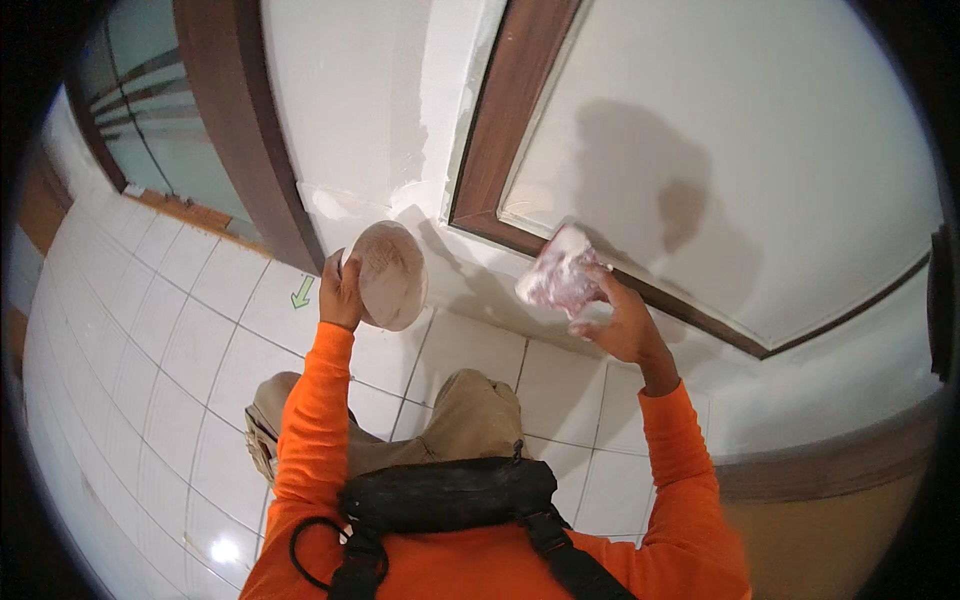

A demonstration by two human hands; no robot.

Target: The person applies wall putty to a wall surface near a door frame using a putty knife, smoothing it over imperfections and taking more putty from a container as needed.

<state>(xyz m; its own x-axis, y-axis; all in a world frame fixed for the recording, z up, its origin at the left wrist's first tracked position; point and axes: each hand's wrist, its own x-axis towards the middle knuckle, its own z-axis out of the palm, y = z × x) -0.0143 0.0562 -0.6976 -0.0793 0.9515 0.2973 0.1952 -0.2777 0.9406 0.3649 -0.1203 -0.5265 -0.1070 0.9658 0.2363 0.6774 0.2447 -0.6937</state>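
Note:
My left hand [341, 295] grips the edge of a round, beige, dusty-looking disc [390, 277], held tilted at the centre, above the floor tiles. At centre right, my right hand [615, 322] holds a crumpled pink-and-white piece [557, 273], smeared with white, perhaps a cloth or pad, in front of the lower rail of a dark wooden frame [515, 230]. That frame borders a white wall panel [720, 120], where a shadow falls. Beside it, the narrow white wall [340, 110] has uneven white patches.
A brown door frame [225, 130] with a frosted glass panel [150, 110] stands at the upper left. White floor tiles [190, 380] extend left and beneath my bent legs [460, 410], with a green arrow mark [300, 293] on one. A brown-and-tan surface [830, 480] lies at the lower right.

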